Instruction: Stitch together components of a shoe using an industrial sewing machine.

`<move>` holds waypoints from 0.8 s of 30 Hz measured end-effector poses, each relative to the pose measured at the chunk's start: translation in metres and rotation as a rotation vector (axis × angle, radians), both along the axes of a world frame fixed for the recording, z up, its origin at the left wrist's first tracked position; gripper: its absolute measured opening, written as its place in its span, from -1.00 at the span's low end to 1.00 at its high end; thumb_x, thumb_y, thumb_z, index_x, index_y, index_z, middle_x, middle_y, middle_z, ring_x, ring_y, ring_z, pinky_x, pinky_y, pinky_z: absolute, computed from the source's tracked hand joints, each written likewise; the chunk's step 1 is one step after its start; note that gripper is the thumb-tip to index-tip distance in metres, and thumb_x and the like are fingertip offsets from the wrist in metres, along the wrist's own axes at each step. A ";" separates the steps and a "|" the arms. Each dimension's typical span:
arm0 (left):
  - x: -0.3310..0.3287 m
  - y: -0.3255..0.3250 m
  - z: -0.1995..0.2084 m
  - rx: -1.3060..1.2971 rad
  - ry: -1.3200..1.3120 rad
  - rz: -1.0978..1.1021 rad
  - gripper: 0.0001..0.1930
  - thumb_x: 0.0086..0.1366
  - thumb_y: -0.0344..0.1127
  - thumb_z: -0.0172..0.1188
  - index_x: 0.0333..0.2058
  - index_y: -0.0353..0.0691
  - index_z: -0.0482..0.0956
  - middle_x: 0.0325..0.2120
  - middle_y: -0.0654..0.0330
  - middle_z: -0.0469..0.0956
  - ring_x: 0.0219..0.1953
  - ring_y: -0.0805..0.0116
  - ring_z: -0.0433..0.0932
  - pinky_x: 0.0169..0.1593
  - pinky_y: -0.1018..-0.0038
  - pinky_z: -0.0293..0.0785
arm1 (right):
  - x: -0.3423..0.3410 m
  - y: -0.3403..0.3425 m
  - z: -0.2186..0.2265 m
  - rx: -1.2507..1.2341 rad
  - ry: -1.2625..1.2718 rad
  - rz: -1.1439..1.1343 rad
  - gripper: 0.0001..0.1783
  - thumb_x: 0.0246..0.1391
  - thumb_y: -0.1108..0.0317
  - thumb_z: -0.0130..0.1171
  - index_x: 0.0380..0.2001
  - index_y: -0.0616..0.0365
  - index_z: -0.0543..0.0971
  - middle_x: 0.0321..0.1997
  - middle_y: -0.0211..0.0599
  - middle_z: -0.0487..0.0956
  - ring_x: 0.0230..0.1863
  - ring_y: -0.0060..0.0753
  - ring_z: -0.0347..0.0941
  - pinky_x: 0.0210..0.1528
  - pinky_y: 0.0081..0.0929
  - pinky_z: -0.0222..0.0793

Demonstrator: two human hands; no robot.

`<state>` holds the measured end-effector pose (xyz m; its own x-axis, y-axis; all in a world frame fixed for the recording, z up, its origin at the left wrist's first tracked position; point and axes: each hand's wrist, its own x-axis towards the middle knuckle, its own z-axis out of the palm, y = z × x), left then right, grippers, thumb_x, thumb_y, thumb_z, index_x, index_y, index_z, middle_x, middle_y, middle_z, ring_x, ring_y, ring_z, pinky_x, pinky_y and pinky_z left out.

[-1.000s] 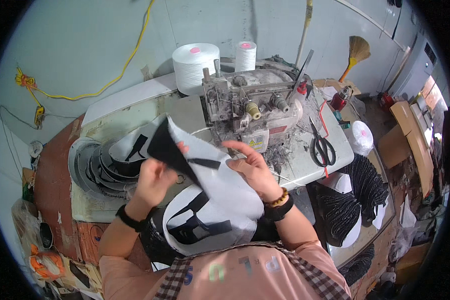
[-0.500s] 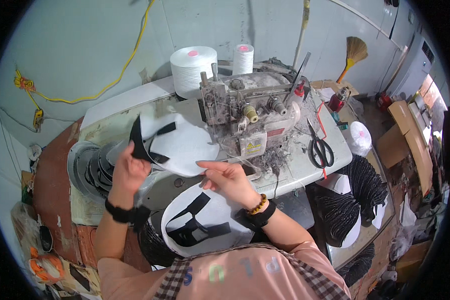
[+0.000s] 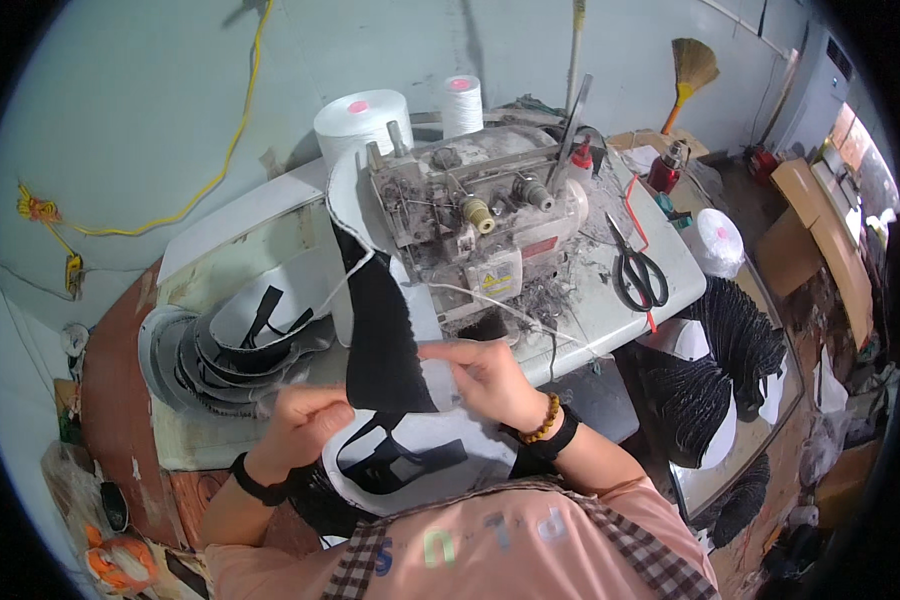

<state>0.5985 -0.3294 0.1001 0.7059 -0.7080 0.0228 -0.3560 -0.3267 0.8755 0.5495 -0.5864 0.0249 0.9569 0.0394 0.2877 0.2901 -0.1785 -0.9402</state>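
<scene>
A black-and-white fabric piece (image 3: 385, 335) stands upright in front of the sewing machine (image 3: 490, 215), its white part reaching up beside the machine's left end. My left hand (image 3: 305, 425) is closed, pinching the lower left corner of the black part. On the other side, my right hand (image 3: 488, 380) pinches the white lower right edge between thumb and fingers. A pale thread strand crosses the piece and trails over the machine's front. Below my hands, a white panel with black strips (image 3: 485, 450) lies at my lap, partly hidden by the held piece.
Curved white-and-grey pieces (image 3: 170, 375) are stacked at the left. White thread cones (image 3: 365, 125) stand behind the machine. Black-handled scissors (image 3: 638, 278) lie at the table's right, near a red bottle (image 3: 667, 168). Bundled black pleated pieces (image 3: 685, 395) sit on a lower surface at right.
The fabric piece has turned from lying tilted, white side up, to standing with its black part toward me. My left hand moved down and right; my right hand shifted slightly right.
</scene>
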 end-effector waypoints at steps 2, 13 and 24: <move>0.007 -0.003 0.001 0.043 0.098 0.103 -0.78 0.35 -0.39 0.09 -0.17 -0.42 0.62 -0.35 0.22 0.67 -0.33 0.59 0.53 -0.24 0.56 0.45 | -0.001 -0.002 0.002 -0.089 -0.174 -0.048 -0.57 0.04 0.61 0.03 0.00 0.15 0.61 -0.33 0.07 0.61 -0.40 -0.23 0.58 -0.29 -0.44 0.46; 0.011 -0.020 -0.008 -0.522 0.493 0.168 -0.66 0.41 -0.21 0.05 0.03 -0.31 0.40 -0.08 0.03 0.56 0.04 0.30 0.50 0.14 0.23 0.45 | -0.002 0.017 0.004 -0.274 -0.297 -0.113 -0.57 -0.05 0.57 0.15 -0.03 0.15 0.58 -0.41 -0.03 0.58 -0.45 0.04 0.52 -0.38 -0.27 0.46; 0.077 -0.021 -0.033 -0.590 0.353 0.337 -0.57 0.51 -0.02 -0.07 -0.01 -0.31 0.49 -0.22 0.25 0.57 -0.17 0.50 0.53 -0.06 0.52 0.46 | 0.018 -0.004 -0.020 -0.548 -0.544 -0.224 -0.46 -0.22 0.58 0.20 -0.03 0.19 0.57 -0.56 -0.26 0.53 -0.54 -0.17 0.49 -0.45 -0.31 0.40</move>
